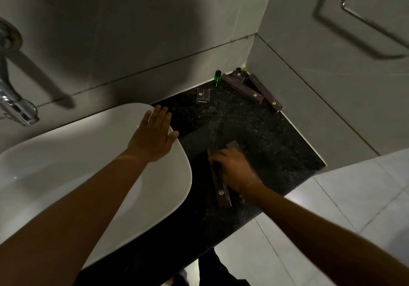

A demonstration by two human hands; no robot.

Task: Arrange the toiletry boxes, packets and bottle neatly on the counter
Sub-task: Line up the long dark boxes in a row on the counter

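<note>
On the dark speckled counter (265,135), my right hand (234,168) rests on two long dark brown boxes near the front: one long box (220,188) runs toward me, and a second box (235,146) pokes out past my fingers. My fingers are curled over them. My left hand (155,135) lies flat and open on the rim of the white basin (172,197). In the far corner lie two more long boxes (243,88) (267,94), a small box (239,74), a small flat packet (202,95) and a green bottle (218,76) with a black cap.
A chrome tap (15,99) juts out at the left above the basin. Grey tiled walls meet at the corner behind the toiletries. A metal rail (354,31) hangs on the right wall. Pale floor tiles (332,208) lie beyond the counter's front edge.
</note>
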